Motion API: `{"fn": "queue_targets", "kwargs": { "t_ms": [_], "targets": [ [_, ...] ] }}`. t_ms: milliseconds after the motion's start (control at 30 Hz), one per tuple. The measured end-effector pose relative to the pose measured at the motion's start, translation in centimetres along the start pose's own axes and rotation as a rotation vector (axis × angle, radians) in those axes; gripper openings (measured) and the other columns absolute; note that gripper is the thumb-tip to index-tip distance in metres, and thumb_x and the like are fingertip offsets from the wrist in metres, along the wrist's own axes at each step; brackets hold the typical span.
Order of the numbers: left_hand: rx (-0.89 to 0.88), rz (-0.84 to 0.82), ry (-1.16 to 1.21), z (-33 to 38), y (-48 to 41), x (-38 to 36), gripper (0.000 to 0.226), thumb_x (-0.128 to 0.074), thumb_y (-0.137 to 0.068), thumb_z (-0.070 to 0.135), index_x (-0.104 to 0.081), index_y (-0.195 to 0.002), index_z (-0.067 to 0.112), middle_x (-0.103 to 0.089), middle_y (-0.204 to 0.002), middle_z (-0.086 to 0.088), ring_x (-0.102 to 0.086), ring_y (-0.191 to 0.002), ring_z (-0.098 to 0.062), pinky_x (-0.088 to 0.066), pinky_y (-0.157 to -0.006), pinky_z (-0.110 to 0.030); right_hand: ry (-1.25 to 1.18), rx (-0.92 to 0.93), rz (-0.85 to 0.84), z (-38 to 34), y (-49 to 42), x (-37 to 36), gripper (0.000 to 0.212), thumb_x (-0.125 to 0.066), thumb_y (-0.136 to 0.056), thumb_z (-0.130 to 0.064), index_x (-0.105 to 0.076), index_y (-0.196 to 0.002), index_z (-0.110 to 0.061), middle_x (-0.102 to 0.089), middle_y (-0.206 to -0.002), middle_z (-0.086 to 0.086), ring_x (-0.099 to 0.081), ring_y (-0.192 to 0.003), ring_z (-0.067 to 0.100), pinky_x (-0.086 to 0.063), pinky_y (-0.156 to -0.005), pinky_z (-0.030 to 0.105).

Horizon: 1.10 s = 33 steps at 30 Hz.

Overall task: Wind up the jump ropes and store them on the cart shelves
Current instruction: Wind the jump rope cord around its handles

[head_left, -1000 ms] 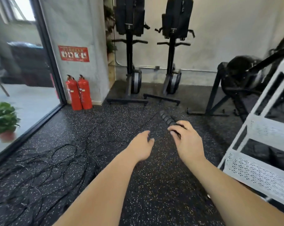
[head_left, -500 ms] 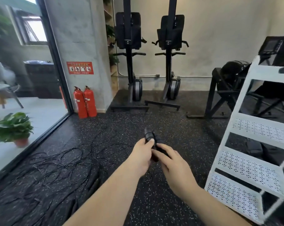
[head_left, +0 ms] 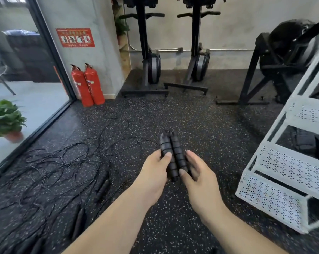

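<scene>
At frame centre the left hand [head_left: 151,173] and right hand [head_left: 197,180] each curl round one of two black ribbed handles [head_left: 170,151] held side by side. Their cord likely runs into the tangle of ropes [head_left: 63,162] at lower left, so winding could snag neighbours. The white cart [head_left: 276,162] at right holds dark bundles [head_left: 309,143] on a middle shelf.

Ribbed matt handles [head_left: 170,153]; perforated metal cart [head_left: 290,165]

Now left hand [head_left: 153,173] joins right hand [head_left: 197,182] gripping paired handles [head_left: 170,143].
</scene>
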<state>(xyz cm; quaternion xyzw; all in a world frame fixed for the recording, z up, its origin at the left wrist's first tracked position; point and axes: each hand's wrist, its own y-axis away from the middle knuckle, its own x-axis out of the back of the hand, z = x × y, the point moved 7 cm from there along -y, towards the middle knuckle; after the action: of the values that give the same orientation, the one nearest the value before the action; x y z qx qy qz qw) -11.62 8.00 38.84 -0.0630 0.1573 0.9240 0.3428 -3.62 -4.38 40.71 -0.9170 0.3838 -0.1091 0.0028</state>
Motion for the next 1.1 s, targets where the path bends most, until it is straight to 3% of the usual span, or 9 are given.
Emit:
{"fn": "queue_targets", "kwargs": {
  "t_ms": [133,300,400,500,567,700,833,967,1100],
  "targets": [
    [0.011,-0.003,0.065,0.6,-0.9,0.5,0.032,-0.04,-0.116,0.013,-0.068,-0.132,0.009,-0.077,-0.126,-0.012,-0.071,-0.124,-0.03,-0.048,-0.115,-0.058,0.018,0.014,0.01,-0.1,-1.0,0.0,0.056,-0.068,-0.1,-0.005,-0.057,-0.149,-0.027,-0.067,-0.137,-0.022,-0.061,-0.127,-0.008,-0.048,-0.114,0.031],
    [0.022,0.015,0.139,1.6,-1.3,0.7,0.033,-0.04,-0.115,0.012,-0.07,-0.128,0.011,-0.079,-0.12,-0.01,-0.073,-0.12,-0.027,-0.051,-0.112,-0.053,0.017,0.028,0.028,-0.4,-1.5,-1.2,0.056,-0.072,-0.097,-0.002,-0.061,-0.143,-0.033,-0.069,-0.135,-0.019,-0.064,-0.124,-0.007,-0.051,-0.111,0.027],
    [0.008,0.052,0.095,2.3,-1.1,0.8,0.026,-0.048,-0.113,0.018,-0.072,-0.124,0.018,-0.081,-0.113,-0.005,-0.075,-0.112,-0.023,-0.058,-0.098,-0.042,0.061,0.066,0.03,-0.8,-1.3,-1.8,0.056,-0.077,-0.094,-0.006,-0.061,-0.139,-0.036,-0.067,-0.135,-0.02,-0.064,-0.123,-0.005,-0.052,-0.108,0.027],
    [-0.09,0.095,-0.075,3.0,-0.9,1.5,0.015,-0.067,-0.106,0.024,-0.071,-0.12,0.021,-0.081,-0.106,0.001,-0.078,-0.102,-0.017,-0.061,-0.078,-0.03,0.193,0.164,0.0,-2.0,-1.1,-2.4,0.055,-0.079,-0.093,-0.013,-0.061,-0.138,-0.039,-0.063,-0.134,-0.027,-0.061,-0.124,-0.007,-0.047,-0.103,0.013],
    [-0.137,0.156,-0.218,3.5,-1.1,2.6,0.018,-0.073,-0.1,0.023,-0.07,-0.118,0.026,-0.08,-0.104,0.007,-0.077,-0.099,-0.014,-0.062,-0.079,-0.029,0.253,0.195,-0.061,-2.6,-1.3,-2.6,0.048,-0.076,-0.095,-0.017,-0.062,-0.132,-0.044,-0.062,-0.131,-0.031,-0.058,-0.122,-0.01,-0.044,-0.101,0.009],
    [-0.293,0.084,-0.717,5.2,-0.8,3.3,0.03,-0.075,-0.096,0.03,-0.06,-0.12,0.04,-0.073,-0.104,0.021,-0.066,-0.093,0.005,-0.053,-0.083,-0.027,0.347,0.13,-0.028,-3.7,-3.5,-0.3,0.047,-0.065,-0.103,-0.038,-0.05,-0.145,-0.05,-0.06,-0.129,-0.03,-0.064,-0.104,-0.009,-0.055,-0.093,0.026],
    [-0.403,-0.126,-1.072,5.3,0.3,2.4,0.042,-0.072,-0.094,0.034,-0.051,-0.126,0.05,-0.067,-0.107,0.021,-0.064,-0.095,-0.003,-0.056,-0.086,-0.035,0.304,0.037,-0.147,-4.4,-4.7,1.1,0.061,-0.06,-0.104,-0.048,-0.029,-0.153,-0.067,-0.062,-0.126,-0.021,-0.077,-0.08,0.011,-0.058,-0.084,0.033],
    [-0.348,-0.336,-1.078,3.7,0.7,2.0,0.047,-0.075,-0.092,0.033,-0.053,-0.132,0.043,-0.067,-0.106,0.019,-0.063,-0.094,-0.004,-0.055,-0.086,-0.036,0.125,-0.109,-0.278,-3.0,-4.1,0.6,0.027,-0.061,-0.107,-0.031,-0.068,-0.129,-0.045,-0.073,-0.112,0.004,-0.078,-0.073,0.027,-0.066,-0.076,0.046],
    [-0.319,-0.42,-1.134,3.0,1.1,2.0,0.059,-0.072,-0.091,0.038,-0.047,-0.145,0.044,-0.066,-0.116,0.018,-0.063,-0.103,-0.005,-0.053,-0.091,-0.035,-0.024,-0.21,-0.253,-1.8,-3.2,0.2,0.015,-0.063,-0.107,-0.02,-0.077,-0.113,-0.025,-0.075,-0.098,0.02,-0.076,-0.068,0.034,-0.066,-0.065,0.043]
  ]
}}
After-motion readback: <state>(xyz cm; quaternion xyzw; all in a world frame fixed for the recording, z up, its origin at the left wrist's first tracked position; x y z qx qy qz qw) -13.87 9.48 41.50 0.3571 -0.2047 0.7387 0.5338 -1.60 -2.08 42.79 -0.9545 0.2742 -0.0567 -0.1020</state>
